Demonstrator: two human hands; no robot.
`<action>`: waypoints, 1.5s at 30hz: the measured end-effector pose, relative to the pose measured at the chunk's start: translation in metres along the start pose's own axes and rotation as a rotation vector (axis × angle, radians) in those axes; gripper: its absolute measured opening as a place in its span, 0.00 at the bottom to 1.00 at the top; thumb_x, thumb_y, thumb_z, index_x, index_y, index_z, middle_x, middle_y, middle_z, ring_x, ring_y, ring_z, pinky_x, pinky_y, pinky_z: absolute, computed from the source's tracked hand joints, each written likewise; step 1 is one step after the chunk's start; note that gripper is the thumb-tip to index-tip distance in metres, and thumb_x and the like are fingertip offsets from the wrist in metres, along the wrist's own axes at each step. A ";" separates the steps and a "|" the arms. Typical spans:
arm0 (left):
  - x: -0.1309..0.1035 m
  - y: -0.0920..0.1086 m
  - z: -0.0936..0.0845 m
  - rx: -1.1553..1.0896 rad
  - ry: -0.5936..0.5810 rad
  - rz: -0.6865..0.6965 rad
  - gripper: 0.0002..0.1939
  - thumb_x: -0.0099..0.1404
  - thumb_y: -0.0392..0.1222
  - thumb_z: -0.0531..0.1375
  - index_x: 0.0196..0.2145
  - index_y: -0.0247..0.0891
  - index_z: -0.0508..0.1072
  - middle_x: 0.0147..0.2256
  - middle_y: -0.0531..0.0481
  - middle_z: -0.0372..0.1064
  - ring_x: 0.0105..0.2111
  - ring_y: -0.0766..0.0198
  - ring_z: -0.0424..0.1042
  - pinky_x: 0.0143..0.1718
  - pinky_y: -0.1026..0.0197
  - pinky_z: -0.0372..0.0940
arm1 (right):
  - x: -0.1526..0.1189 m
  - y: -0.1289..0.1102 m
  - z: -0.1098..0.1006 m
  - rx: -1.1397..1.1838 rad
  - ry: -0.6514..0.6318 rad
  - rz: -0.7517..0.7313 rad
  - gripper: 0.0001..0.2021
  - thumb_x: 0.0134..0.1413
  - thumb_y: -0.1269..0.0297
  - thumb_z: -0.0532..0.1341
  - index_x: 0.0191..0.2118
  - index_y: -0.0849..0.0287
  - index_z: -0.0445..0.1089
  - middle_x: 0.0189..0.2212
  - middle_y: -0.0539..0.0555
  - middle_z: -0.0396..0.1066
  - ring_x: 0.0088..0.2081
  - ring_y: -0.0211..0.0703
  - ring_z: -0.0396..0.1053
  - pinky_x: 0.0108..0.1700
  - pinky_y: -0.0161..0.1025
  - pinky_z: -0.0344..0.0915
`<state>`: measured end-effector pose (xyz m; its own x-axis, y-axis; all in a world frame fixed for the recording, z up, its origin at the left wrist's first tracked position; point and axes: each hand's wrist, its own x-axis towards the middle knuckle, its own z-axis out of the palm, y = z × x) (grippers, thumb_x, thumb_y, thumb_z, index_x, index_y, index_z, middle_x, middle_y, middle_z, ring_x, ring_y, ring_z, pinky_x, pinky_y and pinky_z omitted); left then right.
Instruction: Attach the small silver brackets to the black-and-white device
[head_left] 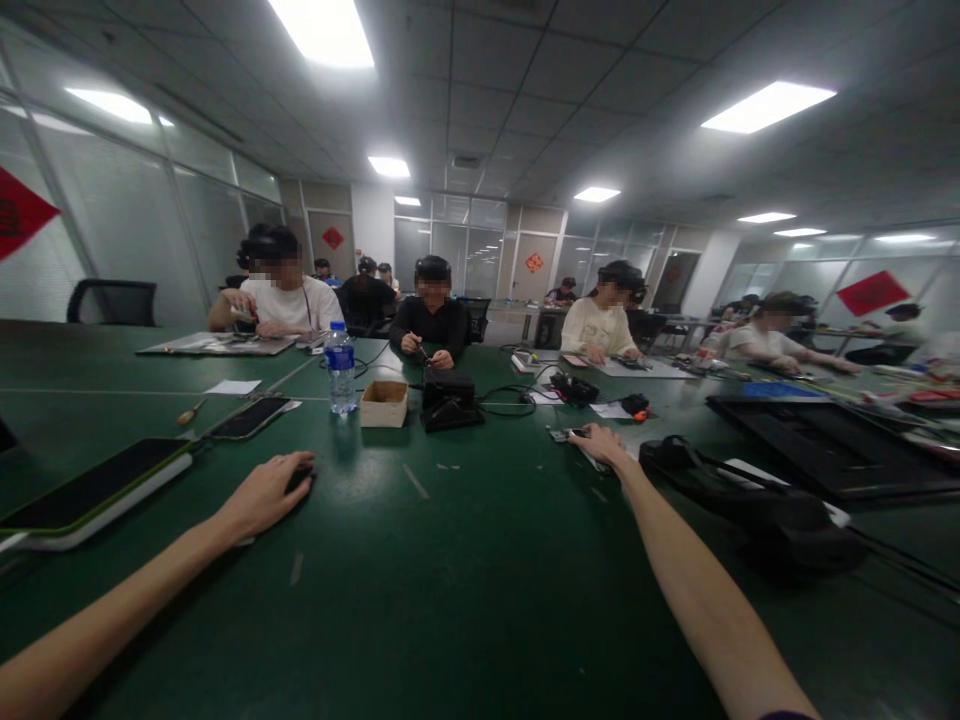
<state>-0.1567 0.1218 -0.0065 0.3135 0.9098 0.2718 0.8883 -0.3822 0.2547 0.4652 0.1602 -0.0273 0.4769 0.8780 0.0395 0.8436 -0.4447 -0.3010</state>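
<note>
A small open box [384, 412], pale-sided, square-cornered and brown inside, stood on a smooth, faintly glossy dark green table [465, 600]. Nearer than the box and to its left, the person's left hand [266, 492] lay palm down, fingers curved over a small, dark, rounded object [300, 478]; whether they gripped it or only rested on it, I could not tell. Well to the right of the box and slightly nearer, the right hand [604, 445] reached down to a thin, flat, silvery-grey piece [559, 435] on the table. Its fingers touched the piece, but whether they pinched it could not be made out.

Just left of the box stood a clear plastic bottle [342, 375] with a blue cap and label; just right of it sat a black, wedge-shaped device [450, 402]. Farther left lay a slim dark phone [252, 418]. Far right of the box were a bulky black strapped headset [750, 505] and a shallow black tray [832, 445]. Beyond the box, a co-worker in black sleeves [431, 325] sat facing it.
</note>
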 end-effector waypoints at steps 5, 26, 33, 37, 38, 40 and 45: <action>0.000 0.003 -0.001 0.028 -0.015 -0.007 0.29 0.58 0.55 0.49 0.50 0.33 0.66 0.46 0.39 0.71 0.49 0.49 0.68 0.51 0.50 0.62 | 0.000 0.001 0.000 0.041 0.024 0.001 0.37 0.48 0.42 0.56 0.59 0.60 0.52 0.55 0.66 0.57 0.56 0.63 0.56 0.53 0.51 0.52; -0.001 0.012 -0.006 0.089 -0.020 0.020 0.27 0.58 0.54 0.47 0.47 0.34 0.68 0.46 0.39 0.71 0.49 0.50 0.68 0.51 0.52 0.63 | -0.006 0.004 -0.010 -0.092 0.048 -0.127 0.20 0.49 0.49 0.59 0.39 0.62 0.72 0.40 0.63 0.73 0.43 0.55 0.70 0.41 0.40 0.61; -0.002 0.015 -0.008 0.101 -0.017 0.023 0.26 0.59 0.53 0.48 0.47 0.34 0.69 0.47 0.39 0.71 0.49 0.50 0.68 0.51 0.52 0.63 | -0.010 -0.007 -0.008 -0.054 0.083 -0.108 0.16 0.47 0.52 0.62 0.32 0.62 0.75 0.32 0.61 0.75 0.37 0.51 0.72 0.32 0.35 0.60; -0.002 0.015 -0.007 0.116 -0.031 0.021 0.25 0.59 0.52 0.47 0.47 0.34 0.68 0.47 0.39 0.71 0.49 0.51 0.68 0.51 0.52 0.63 | -0.011 -0.008 -0.008 -0.032 0.084 -0.102 0.16 0.46 0.51 0.63 0.31 0.61 0.75 0.32 0.61 0.75 0.37 0.50 0.72 0.32 0.34 0.60; -0.002 0.014 -0.007 0.118 -0.032 0.026 0.25 0.59 0.52 0.47 0.47 0.33 0.68 0.47 0.39 0.71 0.49 0.51 0.68 0.51 0.52 0.62 | -0.011 -0.009 -0.008 -0.029 0.084 -0.097 0.16 0.46 0.52 0.63 0.30 0.61 0.75 0.32 0.61 0.75 0.37 0.51 0.72 0.31 0.34 0.60; -0.002 0.013 -0.006 0.127 -0.031 0.034 0.26 0.60 0.52 0.47 0.48 0.32 0.68 0.47 0.38 0.70 0.49 0.50 0.68 0.51 0.52 0.62 | -0.012 -0.008 -0.009 -0.023 0.081 -0.088 0.16 0.45 0.52 0.63 0.29 0.61 0.75 0.32 0.61 0.75 0.37 0.51 0.72 0.31 0.34 0.60; -0.002 0.011 -0.003 0.138 -0.016 0.038 0.26 0.60 0.52 0.47 0.48 0.33 0.68 0.46 0.38 0.70 0.49 0.50 0.67 0.51 0.51 0.62 | -0.014 -0.008 -0.009 -0.002 0.072 -0.070 0.17 0.44 0.50 0.63 0.29 0.61 0.76 0.30 0.61 0.75 0.36 0.51 0.72 0.31 0.35 0.61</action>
<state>-0.1489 0.1153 -0.0014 0.3520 0.8981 0.2638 0.9131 -0.3914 0.1140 0.4545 0.1501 -0.0164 0.4334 0.8920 0.1287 0.8759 -0.3834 -0.2928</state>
